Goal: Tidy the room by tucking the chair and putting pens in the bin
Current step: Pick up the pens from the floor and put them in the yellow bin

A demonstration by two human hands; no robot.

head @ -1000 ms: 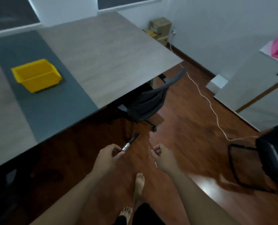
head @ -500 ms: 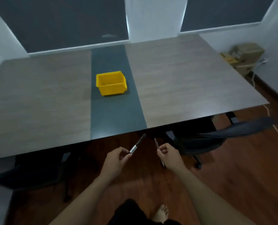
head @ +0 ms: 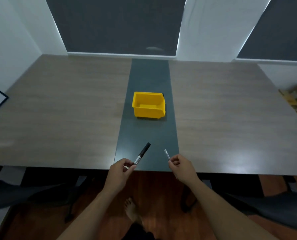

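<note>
The table (head: 57, 110) carries the empty yellow bin (head: 148, 105) mid-strip. Nearer, the left hand (head: 120, 172) pinches a black marker (head: 142, 154) by its end; the right hand (head: 183, 168) pinches a thin pen (head: 166, 155). Both look light, stiff and easily dropped in.

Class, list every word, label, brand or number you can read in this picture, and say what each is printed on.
None can be read.
Black pen in the left hand: pale printed band, too blurred to read.
Yellow bin: no marking visible.
</note>
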